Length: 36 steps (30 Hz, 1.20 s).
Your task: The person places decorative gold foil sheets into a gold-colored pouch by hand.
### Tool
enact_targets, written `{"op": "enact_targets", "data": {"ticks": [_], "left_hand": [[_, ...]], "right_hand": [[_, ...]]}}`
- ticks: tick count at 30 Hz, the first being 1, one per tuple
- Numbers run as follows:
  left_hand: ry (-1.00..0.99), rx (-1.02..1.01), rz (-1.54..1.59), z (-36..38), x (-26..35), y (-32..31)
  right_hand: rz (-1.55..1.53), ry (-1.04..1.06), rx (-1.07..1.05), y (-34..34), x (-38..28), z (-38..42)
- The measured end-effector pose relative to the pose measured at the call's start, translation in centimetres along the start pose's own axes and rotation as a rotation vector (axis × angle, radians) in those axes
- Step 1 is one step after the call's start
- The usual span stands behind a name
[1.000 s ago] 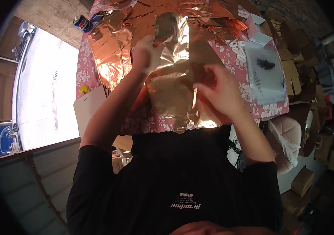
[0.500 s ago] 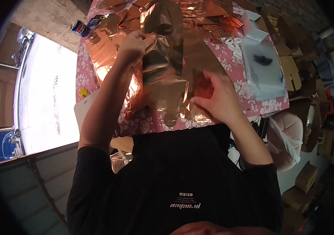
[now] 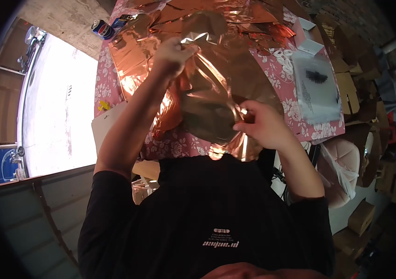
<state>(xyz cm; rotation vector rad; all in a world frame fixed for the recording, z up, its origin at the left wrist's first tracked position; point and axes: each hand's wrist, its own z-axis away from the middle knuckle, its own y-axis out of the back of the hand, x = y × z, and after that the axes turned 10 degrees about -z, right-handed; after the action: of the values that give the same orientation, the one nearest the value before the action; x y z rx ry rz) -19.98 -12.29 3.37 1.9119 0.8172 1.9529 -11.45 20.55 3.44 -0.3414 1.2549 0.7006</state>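
A flat, uninflated copper-coloured foil balloon (image 3: 207, 111) with rounded edges lies across the near half of the table, its lower end hanging at the table's front edge. My left hand (image 3: 173, 56) is closed in a pinch on the foil toward its far part. Closer to me, my right hand (image 3: 266, 124) pinches the foil on its right side, thumb and fingers pressed together. Between the two hands a bright crease runs diagonally through the foil. More crumpled copper foil (image 3: 135, 51) spreads to the left and along the back.
The pink floral tablecloth (image 3: 291, 104) bears a soda can (image 3: 102, 29), white ribbon (image 3: 283, 59), a clear plastic bag (image 3: 316, 90) and a small white box (image 3: 308, 37). A padded stool (image 3: 339, 162) stands at the right near cardboard boxes (image 3: 361, 217).
My right hand has closed on the foil and lifted a fold of it. The foil's near end has shifted toward me, and a diagonal crease has formed. My left hand keeps its pinch.
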Motion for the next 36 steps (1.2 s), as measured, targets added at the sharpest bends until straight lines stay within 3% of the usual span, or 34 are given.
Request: {"op": "enact_targets", "data": {"ticks": [1,2,4,12,14,18,23,33,36], "left_hand": [[0.136,-0.096,0.193,0.2,-0.3,-0.8],[0.135,-0.1,0.196,-0.1,-0.9,-1.6],[0.075,-0.079,-0.123,-0.9,-1.8,-3.0],[0.034,-0.095,-0.371,0.3,0.9,-4.0],[-0.13,0.073,-0.36,-0.2,-0.4,-5.1],[-0.087,0.028,-0.391,-0.3,0.4,-5.4],[-0.251,0.119,-0.643,-0.9,-0.7,-6.0],[-0.183,0.089,-0.706,-0.3,-0.2,-6.2],[-0.301,0.198,-0.756,0.2,0.2,-6.1]], "right_hand": [[0.085,0.064,0.135,0.1,0.2,0.8],[0.087,0.061,0.138,0.3,-0.5,1.5],[0.407,-0.053,0.315,0.8,-2.4,3.0],[0.575,-0.063,0.363,1.2,0.2,3.6],[0.65,-0.027,0.404,1.2,0.5,3.6],[0.661,-0.035,0.409,1.4,0.7,3.4],[0.642,-0.068,0.438,1.6,0.4,3.1],[0.563,-0.029,0.463,2.2,0.3,3.1],[0.598,-0.044,0.469,1.8,-0.8,3.5]]}}
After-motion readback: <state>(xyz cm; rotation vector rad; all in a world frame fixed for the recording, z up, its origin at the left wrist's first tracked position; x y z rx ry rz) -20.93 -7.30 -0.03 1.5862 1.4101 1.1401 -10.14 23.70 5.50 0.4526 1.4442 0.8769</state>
